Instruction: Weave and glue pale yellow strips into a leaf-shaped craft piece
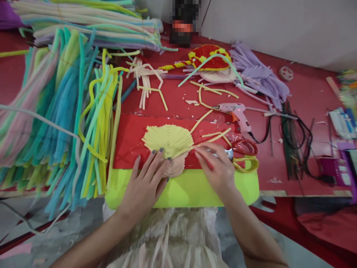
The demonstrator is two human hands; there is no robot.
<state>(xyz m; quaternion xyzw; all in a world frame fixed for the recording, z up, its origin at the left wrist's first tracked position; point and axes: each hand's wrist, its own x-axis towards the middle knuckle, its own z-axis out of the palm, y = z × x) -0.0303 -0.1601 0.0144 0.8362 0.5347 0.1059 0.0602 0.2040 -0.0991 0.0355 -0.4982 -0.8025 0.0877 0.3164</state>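
Note:
A fan-shaped piece of pale yellow pipe cleaners [167, 136], laid in a herringbone pattern, rests on a red mat [129, 139]. A pale pink ribbed section [177, 166] shows below it, partly under my fingers. My left hand [150, 175] lies spread with its fingertips on the lower edge of the fan. At the fan's right edge, my right hand [216, 163] is closed in a pinch on a thin pale yellow pipe cleaner [202, 144]. Something red shows between its thumb and fingers; I cannot make out what. Scissors [245, 163] with red and yellow handles lie just right of that hand.
Bundled coloured pipe cleaners [64, 100] crowd the left side. Behind the mat lie a pink glue gun [235, 111], a red and yellow fan piece [210, 57] and purple stems [258, 74]. A black cord [301, 130] loops at right. A lime-green board [195, 190] lies under the mat.

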